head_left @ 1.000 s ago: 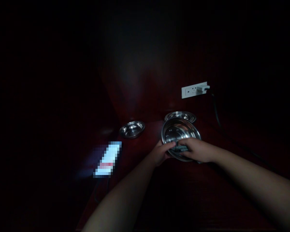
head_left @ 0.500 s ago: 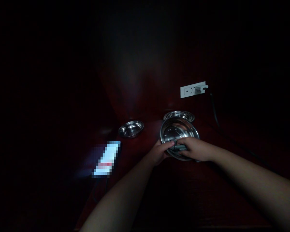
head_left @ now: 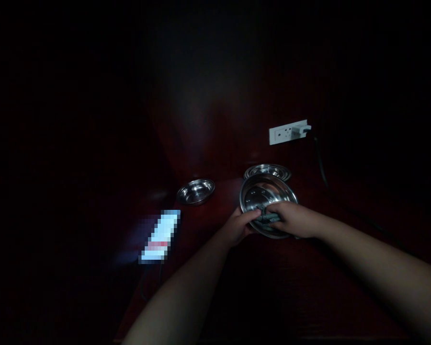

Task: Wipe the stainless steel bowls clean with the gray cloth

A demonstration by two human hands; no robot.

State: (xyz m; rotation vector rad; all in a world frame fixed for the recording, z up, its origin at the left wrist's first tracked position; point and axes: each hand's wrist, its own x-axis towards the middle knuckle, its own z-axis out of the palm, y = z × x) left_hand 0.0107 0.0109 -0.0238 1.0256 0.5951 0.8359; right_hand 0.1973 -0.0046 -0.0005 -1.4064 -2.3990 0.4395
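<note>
The scene is very dark. A shiny steel bowl [head_left: 267, 194] is tilted toward me above a dark red table [head_left: 273, 287]. My left hand [head_left: 239, 226] grips its near left rim from below, fingers closed. My right hand [head_left: 292, 219] presses a small grey-green cloth [head_left: 267, 217] against the inside of the bowl near its front edge, fingers closed over it.
A second steel bowl [head_left: 196, 191] sits to the left, and a steel plate [head_left: 267, 171] lies just behind the held bowl. A lit phone [head_left: 161, 236] lies at the left. A white wall socket [head_left: 287, 132] with a plug and dark cable is at the back right.
Almost nothing differs. My right hand with the cloth has shifted slightly up inside the bowl, and the view has wobbled a little.
</note>
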